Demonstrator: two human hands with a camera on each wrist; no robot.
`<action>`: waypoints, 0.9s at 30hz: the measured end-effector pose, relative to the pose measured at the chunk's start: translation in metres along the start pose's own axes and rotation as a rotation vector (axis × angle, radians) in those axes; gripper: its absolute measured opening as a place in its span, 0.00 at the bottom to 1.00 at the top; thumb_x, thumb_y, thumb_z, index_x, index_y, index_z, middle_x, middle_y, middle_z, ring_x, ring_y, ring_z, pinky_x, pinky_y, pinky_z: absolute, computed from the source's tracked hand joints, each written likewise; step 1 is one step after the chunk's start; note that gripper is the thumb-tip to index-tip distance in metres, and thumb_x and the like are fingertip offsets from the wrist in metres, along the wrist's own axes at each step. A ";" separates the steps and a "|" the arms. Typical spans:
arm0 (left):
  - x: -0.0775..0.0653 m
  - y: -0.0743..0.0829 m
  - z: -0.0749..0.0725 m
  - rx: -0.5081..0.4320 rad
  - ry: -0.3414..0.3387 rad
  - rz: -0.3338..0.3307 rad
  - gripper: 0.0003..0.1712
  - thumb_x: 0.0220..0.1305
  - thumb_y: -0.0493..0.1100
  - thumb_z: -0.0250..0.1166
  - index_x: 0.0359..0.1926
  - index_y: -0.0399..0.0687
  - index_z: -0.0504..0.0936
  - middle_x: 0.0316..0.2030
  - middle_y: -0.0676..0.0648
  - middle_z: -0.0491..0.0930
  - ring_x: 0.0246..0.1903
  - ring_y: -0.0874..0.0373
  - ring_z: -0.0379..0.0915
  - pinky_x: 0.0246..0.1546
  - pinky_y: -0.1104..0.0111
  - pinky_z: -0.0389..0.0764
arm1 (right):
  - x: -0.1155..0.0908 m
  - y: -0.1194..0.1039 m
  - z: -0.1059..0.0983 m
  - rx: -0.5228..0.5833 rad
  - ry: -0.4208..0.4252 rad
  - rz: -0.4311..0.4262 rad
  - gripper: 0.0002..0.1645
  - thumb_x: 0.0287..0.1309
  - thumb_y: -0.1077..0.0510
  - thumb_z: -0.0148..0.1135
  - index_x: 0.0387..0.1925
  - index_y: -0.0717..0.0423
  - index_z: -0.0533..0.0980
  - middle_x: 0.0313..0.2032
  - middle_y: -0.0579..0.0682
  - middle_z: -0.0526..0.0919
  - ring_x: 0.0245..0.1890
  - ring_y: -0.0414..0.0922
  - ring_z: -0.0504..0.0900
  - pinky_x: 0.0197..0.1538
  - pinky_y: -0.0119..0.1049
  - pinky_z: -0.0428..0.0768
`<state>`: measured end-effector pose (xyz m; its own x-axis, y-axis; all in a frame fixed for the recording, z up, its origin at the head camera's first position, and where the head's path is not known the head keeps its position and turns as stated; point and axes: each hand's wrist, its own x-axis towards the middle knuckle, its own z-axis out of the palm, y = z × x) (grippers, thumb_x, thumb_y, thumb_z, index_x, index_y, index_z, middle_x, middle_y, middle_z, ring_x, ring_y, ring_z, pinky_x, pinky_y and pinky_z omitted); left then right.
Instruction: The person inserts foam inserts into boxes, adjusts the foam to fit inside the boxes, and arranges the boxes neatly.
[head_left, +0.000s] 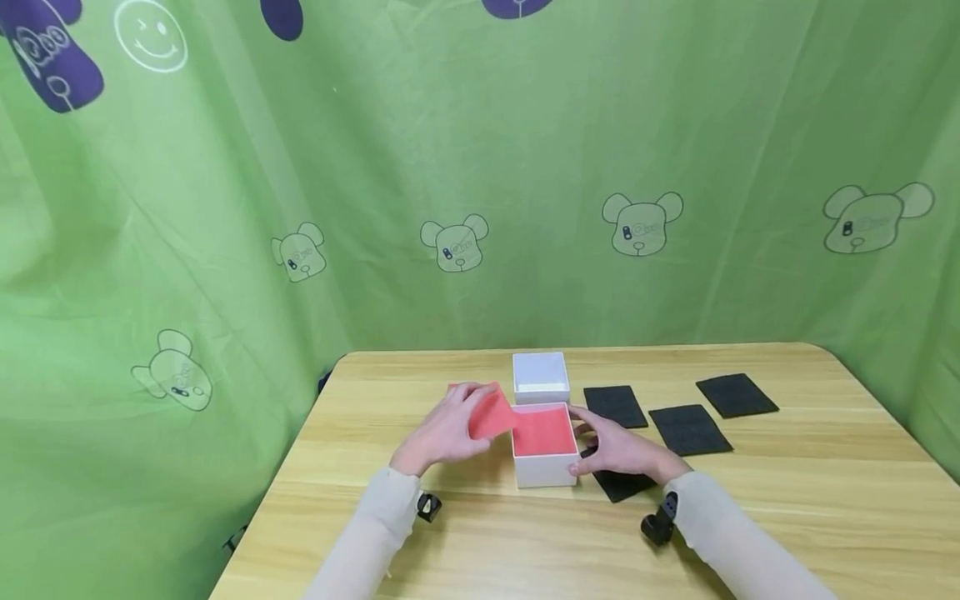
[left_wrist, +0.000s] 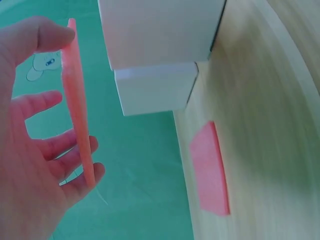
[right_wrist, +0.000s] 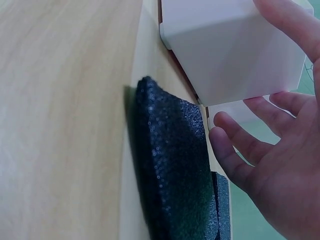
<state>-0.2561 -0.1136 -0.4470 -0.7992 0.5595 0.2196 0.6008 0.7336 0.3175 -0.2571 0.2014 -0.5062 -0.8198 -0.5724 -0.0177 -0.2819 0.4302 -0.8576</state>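
Note:
My left hand (head_left: 442, 429) pinches a red square foam piece (head_left: 489, 414) between thumb and fingertips, tilted, its right corner at the left rim of a white open-topped box (head_left: 546, 472). Inside the box lies another red piece (head_left: 543, 433). Below the left hand, a further red foam piece (left_wrist: 210, 170) rests on the table. My right hand (head_left: 628, 447) holds the box from its right side, thumb at the near corner and fingers along the far part. Under that hand lies a black foam square (right_wrist: 175, 160), partly covered in the head view.
A second white open box (head_left: 542, 367) stands right behind the first. Several black squares (head_left: 690, 429) lie on the wooden table (head_left: 825, 517) to the right. A green printed curtain (head_left: 525, 300) hangs behind the table and along its sides.

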 end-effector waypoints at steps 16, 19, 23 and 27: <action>0.016 0.037 -0.002 0.016 -0.066 0.079 0.45 0.52 0.54 0.62 0.72 0.61 0.57 0.64 0.48 0.61 0.61 0.54 0.59 0.57 0.59 0.69 | 0.001 0.001 -0.001 -0.001 0.004 0.002 0.61 0.45 0.51 0.75 0.73 0.56 0.47 0.63 0.60 0.64 0.59 0.58 0.66 0.60 0.54 0.68; 0.019 0.042 -0.001 0.028 -0.088 0.098 0.44 0.54 0.55 0.62 0.71 0.60 0.58 0.65 0.48 0.60 0.62 0.54 0.59 0.58 0.59 0.68 | 0.001 0.001 0.000 0.001 0.002 0.005 0.61 0.45 0.51 0.75 0.72 0.56 0.47 0.63 0.60 0.64 0.60 0.58 0.66 0.60 0.54 0.68; 0.023 0.046 0.003 0.041 -0.111 0.115 0.43 0.54 0.55 0.63 0.71 0.61 0.58 0.65 0.49 0.60 0.61 0.55 0.60 0.58 0.60 0.69 | 0.001 0.001 0.000 -0.004 0.004 0.013 0.61 0.45 0.50 0.75 0.72 0.56 0.48 0.63 0.60 0.64 0.60 0.58 0.66 0.60 0.54 0.68; 0.026 0.048 0.008 0.048 -0.126 0.120 0.44 0.53 0.54 0.63 0.71 0.63 0.58 0.64 0.51 0.60 0.60 0.56 0.60 0.56 0.62 0.70 | 0.001 0.000 0.001 -0.008 0.007 0.029 0.61 0.44 0.48 0.75 0.72 0.55 0.48 0.62 0.60 0.65 0.59 0.58 0.66 0.59 0.54 0.70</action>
<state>-0.2479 -0.0614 -0.4334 -0.7155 0.6854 0.1351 0.6939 0.6749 0.2508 -0.2573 0.2004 -0.5061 -0.8314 -0.5544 -0.0386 -0.2620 0.4523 -0.8525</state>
